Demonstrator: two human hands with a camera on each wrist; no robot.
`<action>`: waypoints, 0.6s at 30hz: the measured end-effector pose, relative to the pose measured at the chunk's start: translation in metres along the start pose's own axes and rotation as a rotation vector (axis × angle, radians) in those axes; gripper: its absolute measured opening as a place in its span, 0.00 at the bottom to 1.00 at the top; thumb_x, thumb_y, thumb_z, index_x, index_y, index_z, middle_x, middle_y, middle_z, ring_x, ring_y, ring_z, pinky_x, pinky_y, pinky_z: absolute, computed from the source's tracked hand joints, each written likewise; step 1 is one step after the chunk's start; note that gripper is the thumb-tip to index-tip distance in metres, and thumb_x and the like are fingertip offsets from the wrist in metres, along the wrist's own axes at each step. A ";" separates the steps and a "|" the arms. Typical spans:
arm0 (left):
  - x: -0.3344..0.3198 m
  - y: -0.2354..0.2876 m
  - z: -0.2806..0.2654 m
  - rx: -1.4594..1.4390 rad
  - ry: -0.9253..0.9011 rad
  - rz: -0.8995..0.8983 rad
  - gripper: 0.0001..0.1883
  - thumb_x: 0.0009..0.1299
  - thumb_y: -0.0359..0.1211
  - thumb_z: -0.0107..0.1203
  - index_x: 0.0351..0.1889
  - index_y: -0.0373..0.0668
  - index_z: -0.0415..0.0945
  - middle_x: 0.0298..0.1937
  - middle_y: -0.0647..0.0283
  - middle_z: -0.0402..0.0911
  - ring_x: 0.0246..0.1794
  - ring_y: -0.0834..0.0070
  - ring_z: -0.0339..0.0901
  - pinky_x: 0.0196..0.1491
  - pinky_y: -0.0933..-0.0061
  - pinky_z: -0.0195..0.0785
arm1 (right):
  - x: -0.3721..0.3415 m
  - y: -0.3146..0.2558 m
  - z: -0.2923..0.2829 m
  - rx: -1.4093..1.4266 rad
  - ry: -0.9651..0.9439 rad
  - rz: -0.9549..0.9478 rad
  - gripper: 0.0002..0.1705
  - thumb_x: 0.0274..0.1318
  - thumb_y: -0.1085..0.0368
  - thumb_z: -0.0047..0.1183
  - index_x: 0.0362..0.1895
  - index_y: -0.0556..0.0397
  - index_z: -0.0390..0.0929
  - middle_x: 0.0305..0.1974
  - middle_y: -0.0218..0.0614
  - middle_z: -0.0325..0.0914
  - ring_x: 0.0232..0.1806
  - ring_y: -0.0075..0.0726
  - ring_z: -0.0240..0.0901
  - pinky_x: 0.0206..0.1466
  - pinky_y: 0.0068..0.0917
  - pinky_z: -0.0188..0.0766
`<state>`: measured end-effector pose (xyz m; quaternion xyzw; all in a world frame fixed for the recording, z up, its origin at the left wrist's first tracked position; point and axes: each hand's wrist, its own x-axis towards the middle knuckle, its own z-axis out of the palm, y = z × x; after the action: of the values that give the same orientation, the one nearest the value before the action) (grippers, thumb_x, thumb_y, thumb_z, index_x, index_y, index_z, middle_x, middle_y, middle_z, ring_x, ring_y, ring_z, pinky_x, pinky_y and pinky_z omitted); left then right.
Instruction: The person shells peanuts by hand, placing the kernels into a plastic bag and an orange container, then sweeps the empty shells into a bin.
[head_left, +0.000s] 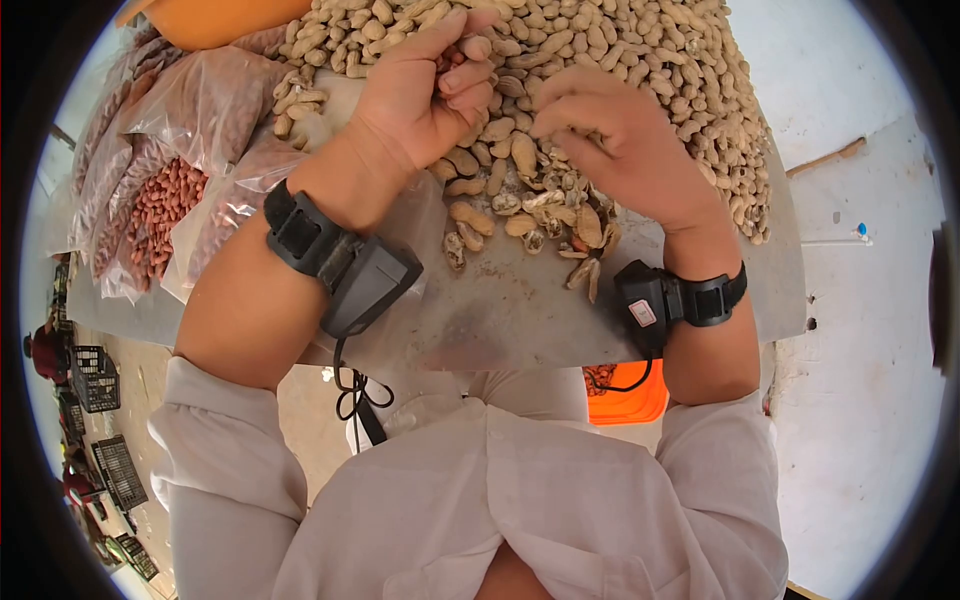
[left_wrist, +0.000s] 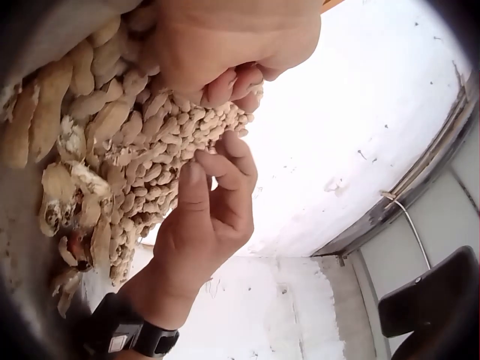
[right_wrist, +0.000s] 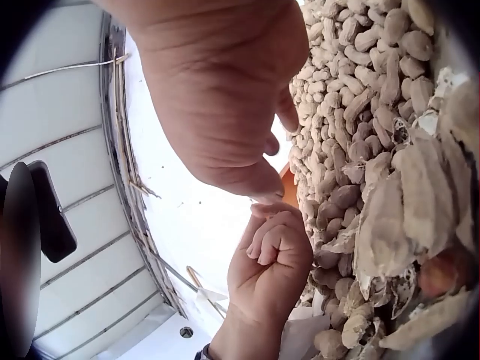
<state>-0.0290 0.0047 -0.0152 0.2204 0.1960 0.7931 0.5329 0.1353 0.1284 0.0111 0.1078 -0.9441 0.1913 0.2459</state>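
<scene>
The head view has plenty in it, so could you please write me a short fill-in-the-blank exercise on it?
The red peanuts on the far left are inside a clear plastic ____. The tub below the table is coloured ____. The hand nearer the bowl is the person's ____ hand. A black strap is fastened around each ____.

Missing words: bag; orange; left; wrist.

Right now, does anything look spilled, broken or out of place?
Mildly: split shells lie scattered on the table at the near edge of the peanuts, a red kernel among them. Odd beside whole ones, but probably just shelling waste.
</scene>
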 end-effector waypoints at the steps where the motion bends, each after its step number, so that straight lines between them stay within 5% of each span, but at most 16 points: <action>1: -0.002 0.002 0.008 0.000 0.056 -0.014 0.14 0.72 0.40 0.44 0.41 0.36 0.71 0.23 0.69 0.68 0.17 0.85 0.58 0.20 0.85 0.51 | -0.002 0.003 0.004 0.002 -0.085 0.034 0.11 0.41 0.77 0.51 0.32 0.52 0.77 0.39 0.33 0.71 0.43 0.38 0.67 0.45 0.30 0.65; 2: -0.003 0.003 0.013 0.001 0.111 -0.028 0.15 0.72 0.41 0.45 0.36 0.38 0.73 0.20 0.71 0.66 0.17 0.85 0.59 0.20 0.84 0.52 | -0.003 0.005 0.007 0.003 -0.169 0.069 0.13 0.41 0.78 0.51 0.35 0.52 0.77 0.40 0.33 0.71 0.43 0.36 0.67 0.45 0.28 0.65; 5: 0.002 0.000 -0.003 0.072 -0.032 0.018 0.14 0.72 0.35 0.43 0.49 0.34 0.69 0.25 0.68 0.66 0.17 0.86 0.54 0.19 0.84 0.48 | -0.002 0.009 0.017 -0.052 -0.196 0.014 0.15 0.40 0.78 0.52 0.37 0.51 0.78 0.38 0.34 0.71 0.43 0.38 0.67 0.44 0.31 0.65; 11: 0.000 -0.001 0.001 0.114 -0.001 0.013 0.14 0.72 0.35 0.43 0.49 0.35 0.68 0.25 0.69 0.67 0.17 0.86 0.54 0.19 0.85 0.48 | 0.003 0.005 0.018 -0.143 -0.279 0.095 0.13 0.39 0.76 0.55 0.35 0.52 0.77 0.36 0.34 0.70 0.42 0.41 0.67 0.44 0.33 0.66; 18: -0.001 -0.002 0.001 0.146 -0.019 0.022 0.13 0.72 0.35 0.44 0.48 0.35 0.68 0.24 0.70 0.67 0.16 0.87 0.54 0.19 0.85 0.48 | 0.000 0.013 0.019 0.003 -0.131 0.150 0.10 0.44 0.72 0.56 0.35 0.54 0.76 0.29 0.35 0.71 0.34 0.38 0.69 0.38 0.29 0.67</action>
<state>-0.0268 0.0047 -0.0157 0.2684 0.2459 0.7804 0.5084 0.1230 0.1322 -0.0085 0.0496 -0.9632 0.2033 0.1686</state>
